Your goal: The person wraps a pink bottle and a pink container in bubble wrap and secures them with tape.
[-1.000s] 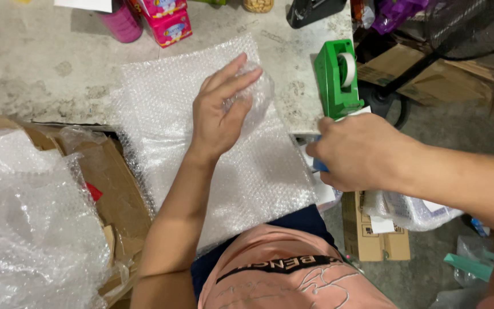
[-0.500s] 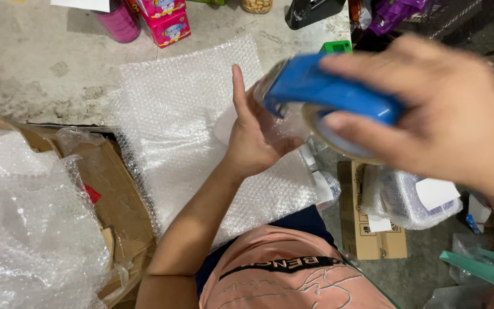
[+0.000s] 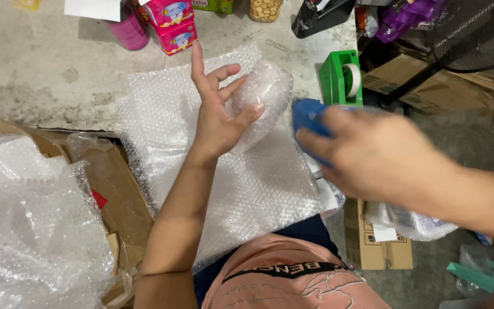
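Observation:
My left hand (image 3: 217, 109) grips a bundle wrapped in bubble wrap (image 3: 264, 94), tilted up off a sheet of bubble wrap (image 3: 241, 189) spread on the concrete table. The thumb presses the bundle's side and the fingers are spread behind it. My right hand (image 3: 375, 151) is blurred and holds a blue tape dispenser (image 3: 307, 117) just right of the bundle. What is inside the bundle is hidden.
A green tape dispenser (image 3: 341, 77) stands at the table's right edge. Pink boxes (image 3: 172, 26), a pink bottle (image 3: 128, 28) and a jar (image 3: 265, 8) line the far side. A cardboard box (image 3: 118, 194) with loose bubble wrap (image 3: 30, 229) sits at the left. Cartons lie on the floor at the right.
My right hand picked up the blue tape dispenser and brought it beside the bundle. My left hand went from pressing the bundle flat to lifting and gripping it.

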